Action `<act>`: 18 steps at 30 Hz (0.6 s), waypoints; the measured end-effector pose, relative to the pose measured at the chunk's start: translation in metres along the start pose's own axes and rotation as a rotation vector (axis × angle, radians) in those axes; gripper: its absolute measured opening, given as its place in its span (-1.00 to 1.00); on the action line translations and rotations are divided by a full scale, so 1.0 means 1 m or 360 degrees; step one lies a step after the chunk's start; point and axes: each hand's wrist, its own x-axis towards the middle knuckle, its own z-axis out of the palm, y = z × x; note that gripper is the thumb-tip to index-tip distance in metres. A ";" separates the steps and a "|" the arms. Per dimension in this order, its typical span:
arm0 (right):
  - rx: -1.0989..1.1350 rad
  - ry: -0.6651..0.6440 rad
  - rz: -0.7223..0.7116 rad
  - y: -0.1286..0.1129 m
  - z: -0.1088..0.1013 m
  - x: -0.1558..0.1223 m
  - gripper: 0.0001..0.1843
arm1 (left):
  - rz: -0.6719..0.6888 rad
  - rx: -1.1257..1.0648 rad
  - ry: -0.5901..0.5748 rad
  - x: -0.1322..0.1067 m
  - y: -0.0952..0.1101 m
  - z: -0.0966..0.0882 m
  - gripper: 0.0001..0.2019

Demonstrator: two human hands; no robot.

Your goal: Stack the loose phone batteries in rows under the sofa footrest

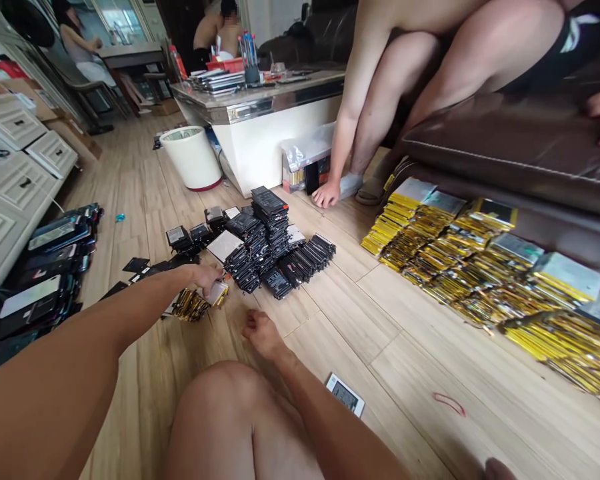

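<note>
A bare knee point(230, 420) lies nearest; the right hand point(263, 335) curls empty, the left hand point(207, 278) pinches a flat pouch battery point(217, 293), light, fragile, best held by its edges.

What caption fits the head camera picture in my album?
Left hand touches gold-foil batteries beside stacked black phone parts on a wood floor.

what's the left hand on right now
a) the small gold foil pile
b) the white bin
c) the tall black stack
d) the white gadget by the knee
a, the left hand is closed on a white-faced flat pack at the edge of the small pile of gold-foil packs.
</note>
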 end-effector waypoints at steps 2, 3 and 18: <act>-0.0037 -0.0017 0.0051 0.003 -0.014 -0.015 -0.54 | 0.0066 0.0181 -0.0108 0.001 -0.002 -0.002 -0.57; -0.0053 -0.0019 0.0068 0.004 -0.022 -0.023 -0.56 | 0.0102 0.0227 -0.0154 0.001 -0.004 -0.003 -0.58; -0.0237 0.0110 0.0063 0.002 -0.109 -0.099 -0.63 | 0.0528 0.0385 0.0381 -0.087 -0.005 -0.039 -0.81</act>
